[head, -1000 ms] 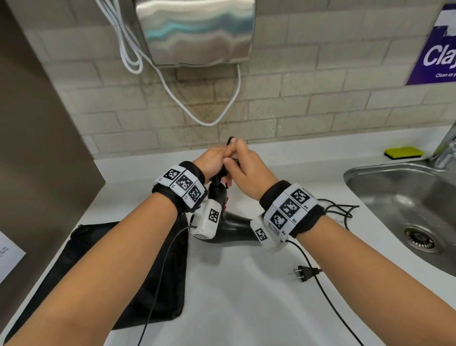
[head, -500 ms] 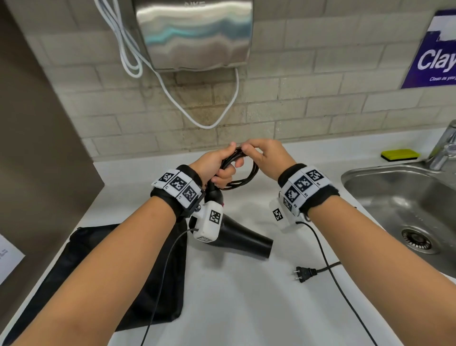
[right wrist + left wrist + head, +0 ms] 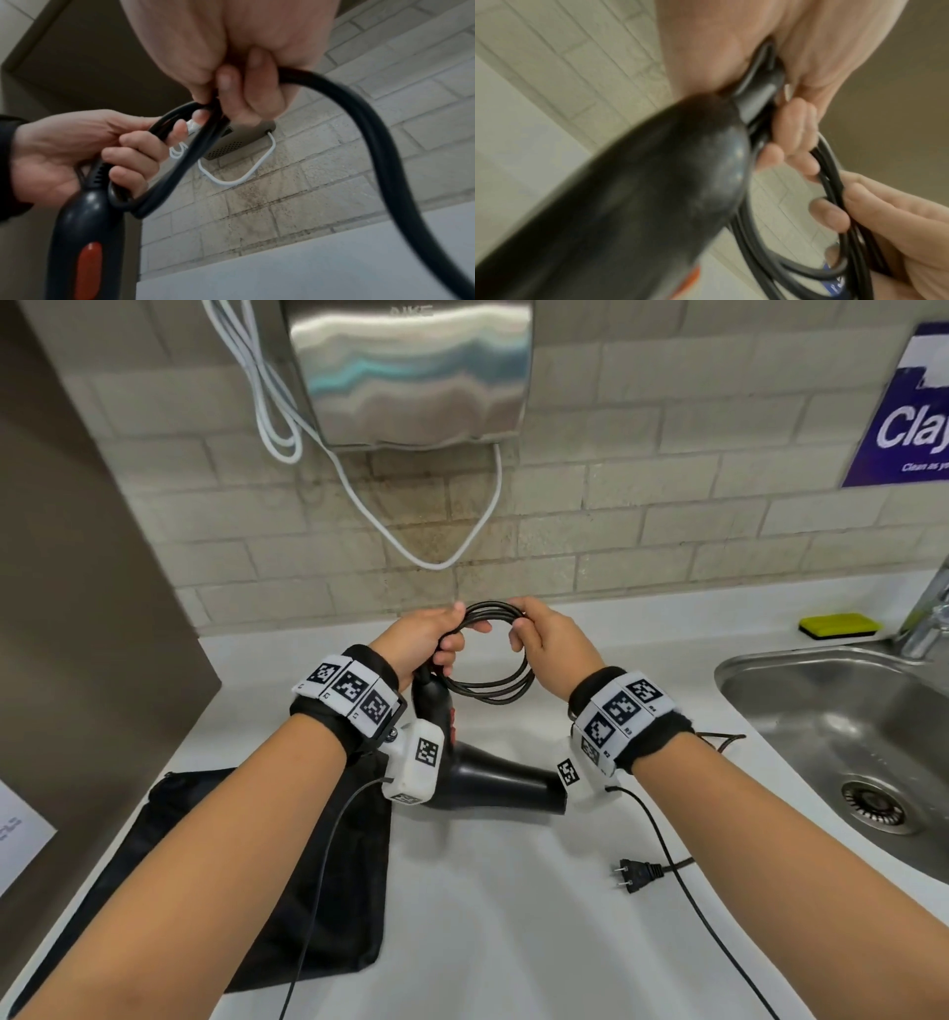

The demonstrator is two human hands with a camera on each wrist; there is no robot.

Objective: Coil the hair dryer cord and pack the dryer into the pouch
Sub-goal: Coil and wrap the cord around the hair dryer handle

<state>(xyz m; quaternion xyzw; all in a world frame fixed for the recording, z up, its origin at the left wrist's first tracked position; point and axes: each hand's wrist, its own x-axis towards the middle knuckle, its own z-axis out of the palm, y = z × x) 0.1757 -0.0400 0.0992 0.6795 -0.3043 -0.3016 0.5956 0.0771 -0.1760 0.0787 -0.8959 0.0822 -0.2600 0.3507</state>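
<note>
Your left hand [image 3: 421, 642] grips the black hair dryer [image 3: 493, 778] by its handle top plus several cord [image 3: 488, 690] loops; your right hand [image 3: 544, 639] pinches the coil's other side. The plug [image 3: 634, 871] lies loose on the white counter [image 3: 488, 942], the pouch [image 3: 339, 880] flat leftward, the sink [image 3: 821, 711] right. A purple sign [image 3: 909, 413] reads "Clay".

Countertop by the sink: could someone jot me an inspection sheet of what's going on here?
Surface: white countertop, steel sink at right.
Job's things: black hair dryer lying on counter; flat black fabric pouch beside it.
Clutter: yellow sponge; paper sheet at the left edge.
Hands: left hand and right hand both grip the coiled black cord.
Cables: plug loose on counter; white cable on wall.
Surroundings: brick-tile wall, steel hand dryer, blue sign.
</note>
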